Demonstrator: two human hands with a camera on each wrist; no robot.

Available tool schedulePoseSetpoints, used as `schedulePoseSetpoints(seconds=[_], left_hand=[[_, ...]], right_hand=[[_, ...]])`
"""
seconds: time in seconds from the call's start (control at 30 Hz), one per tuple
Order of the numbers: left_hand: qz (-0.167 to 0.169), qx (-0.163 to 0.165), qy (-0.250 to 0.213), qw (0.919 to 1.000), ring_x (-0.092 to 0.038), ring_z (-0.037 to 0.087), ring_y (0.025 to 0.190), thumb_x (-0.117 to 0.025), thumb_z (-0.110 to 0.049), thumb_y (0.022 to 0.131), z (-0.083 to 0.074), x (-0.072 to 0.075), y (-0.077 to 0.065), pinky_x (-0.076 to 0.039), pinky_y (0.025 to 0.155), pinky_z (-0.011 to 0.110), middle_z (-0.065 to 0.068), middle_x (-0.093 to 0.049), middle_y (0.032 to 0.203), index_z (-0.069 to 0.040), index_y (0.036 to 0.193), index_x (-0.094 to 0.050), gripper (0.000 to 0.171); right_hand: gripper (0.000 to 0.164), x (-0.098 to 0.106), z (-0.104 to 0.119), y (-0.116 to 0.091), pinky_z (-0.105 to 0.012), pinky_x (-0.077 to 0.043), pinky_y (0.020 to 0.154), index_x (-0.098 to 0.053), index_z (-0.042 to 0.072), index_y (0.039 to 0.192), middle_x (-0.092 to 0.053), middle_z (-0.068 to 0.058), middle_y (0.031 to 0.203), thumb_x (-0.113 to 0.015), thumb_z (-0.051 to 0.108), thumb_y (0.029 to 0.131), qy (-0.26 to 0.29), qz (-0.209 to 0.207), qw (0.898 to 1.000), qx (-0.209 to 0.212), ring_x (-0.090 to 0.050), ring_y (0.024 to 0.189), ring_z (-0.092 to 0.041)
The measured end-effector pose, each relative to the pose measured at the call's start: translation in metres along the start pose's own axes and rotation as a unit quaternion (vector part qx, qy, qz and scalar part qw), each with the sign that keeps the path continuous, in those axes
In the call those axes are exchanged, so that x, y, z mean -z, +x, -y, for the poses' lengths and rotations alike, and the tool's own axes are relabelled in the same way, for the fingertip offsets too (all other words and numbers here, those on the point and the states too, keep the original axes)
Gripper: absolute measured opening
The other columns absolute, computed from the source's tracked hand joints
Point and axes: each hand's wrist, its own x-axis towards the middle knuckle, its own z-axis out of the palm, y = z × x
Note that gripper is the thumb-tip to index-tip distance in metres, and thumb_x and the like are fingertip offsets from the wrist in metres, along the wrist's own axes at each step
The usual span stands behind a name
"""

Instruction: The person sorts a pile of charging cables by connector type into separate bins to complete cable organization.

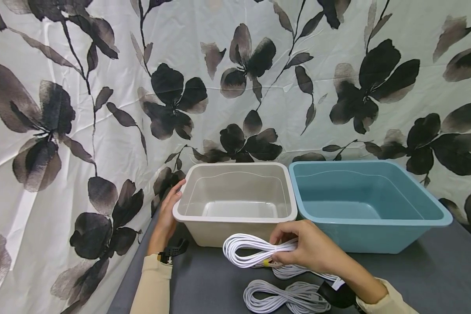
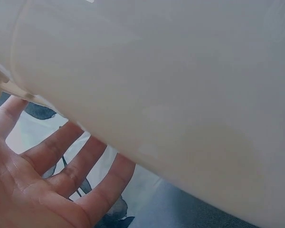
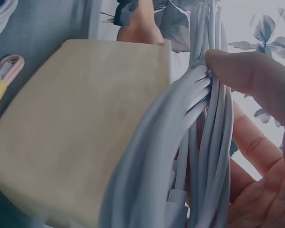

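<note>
the right hand (image 1: 308, 247) pinches a bundle of white cable (image 1: 245, 252) that sticks out toward nine o'clock, its long axis running roughly nine to three. the mouth of the beige tub (image 1: 220, 230) lies at twelve from the bundle. the left hand (image 1: 168, 216), fingers straight and apart, touches the tub's nine o'clock side, farther from the cable.

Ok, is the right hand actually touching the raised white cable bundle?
Touching: the right wrist view shows the right hand pinching the white cable bundle, with the thumb pressed against its strands.
</note>
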Motion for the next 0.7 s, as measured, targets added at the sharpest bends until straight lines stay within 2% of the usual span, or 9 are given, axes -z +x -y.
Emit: schedulePoseSetpoints(seconds=[0.13,0.3,0.47,0.7], left_hand=[[0.001,-0.004,-0.006,1.0000,-0.050,0.028,0.125,-0.040,-0.032,0.109,0.001,0.000,0.001,-0.050,0.089,0.032,0.009,-0.044,0.152,-0.019,0.157,-0.040,0.049],[0.000,-0.005,-0.014,0.9999,-0.050,0.026,0.125,-0.041,-0.031,0.109,0.003,-0.002,0.001,-0.049,0.093,0.037,0.010,-0.044,0.153,-0.018,0.157,-0.039,0.050],[0.000,-0.002,-0.022,0.9998,-0.050,0.026,0.124,-0.040,-0.030,0.109,0.003,-0.004,0.002,-0.048,0.094,0.038,0.009,-0.044,0.152,-0.019,0.157,-0.039,0.050],[0.008,-0.014,-0.043,0.9990,-0.048,0.027,0.128,-0.037,-0.029,0.109,0.003,-0.006,0.002,-0.048,0.091,0.030,0.011,-0.038,0.158,-0.016,0.159,-0.034,0.051]], right_hand=[[0.021,0.011,0.009,0.001,-0.025,-0.056,0.074,-0.071,0.026,0.091,-0.071,0.012,0.086,-0.086,0.015,0.080,-0.012,-0.001,1.000,0.002,-0.067,0.081,-0.004],[0.018,0.031,0.018,0.004,-0.026,-0.055,0.074,-0.072,0.023,0.092,-0.071,0.010,0.087,-0.085,0.017,0.082,-0.029,-0.005,1.000,0.003,-0.066,0.081,-0.005],[0.024,0.050,0.025,0.009,-0.026,-0.053,0.072,-0.071,0.028,0.090,-0.069,0.012,0.084,-0.086,0.013,0.079,-0.057,-0.022,0.998,-0.002,-0.063,0.078,-0.007],[0.019,0.077,0.032,0.017,-0.027,-0.050,0.070,-0.074,0.026,0.092,-0.067,0.011,0.083,-0.087,0.019,0.080,-0.091,-0.041,0.995,0.010,-0.059,0.078,-0.009]])
